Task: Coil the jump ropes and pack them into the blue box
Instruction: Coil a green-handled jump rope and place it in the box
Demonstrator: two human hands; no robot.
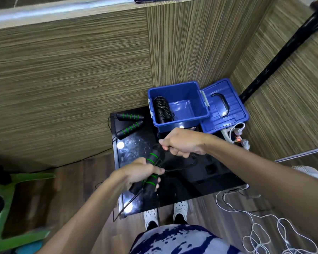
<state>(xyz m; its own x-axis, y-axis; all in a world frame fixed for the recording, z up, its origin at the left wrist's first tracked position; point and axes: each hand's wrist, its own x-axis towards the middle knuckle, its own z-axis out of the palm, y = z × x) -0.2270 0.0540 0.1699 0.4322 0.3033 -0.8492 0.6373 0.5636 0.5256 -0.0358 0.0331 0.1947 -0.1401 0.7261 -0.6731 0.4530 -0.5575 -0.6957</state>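
Nearest the camera is the person's blue-and-white patterned shirt (182, 241), and below it two white perforated shoes (180, 209) stand on the wood floor at the near edge of a glossy black worktop (218, 178).

The left hand (141, 173) is curled round a pair of black foam handles with green rings (151, 173), held together and tilted, their upper ends pointing away toward the box. Thin black cord (180, 166) loops from the handles across the worktop, and another strand hangs down past the worktop's near-left corner. The right hand (182, 143) hovers just beyond the handles, its fingers closed round the cord, knuckles up.

At the far side of the worktop sits the blue box (191, 92), open. A coiled black jump rope (162, 109) lies against its left inner wall; the rest of the box floor is bare blue. The blue lid (226, 105), with a dark handle on top, lies flat just beside the box on its right, touching it.

To the left of the box, a second pair of green-ringed handles (129, 122) lies on the worktop, well apart from the hands, its cord trailing over the left edge.

A white power strip (228, 134) with plugs sits near the lid, white cable (261, 226) tangles on the floor at right, and a green plastic stool (6, 198) stands at left. Striped wood panels (72, 79) wall the corner.
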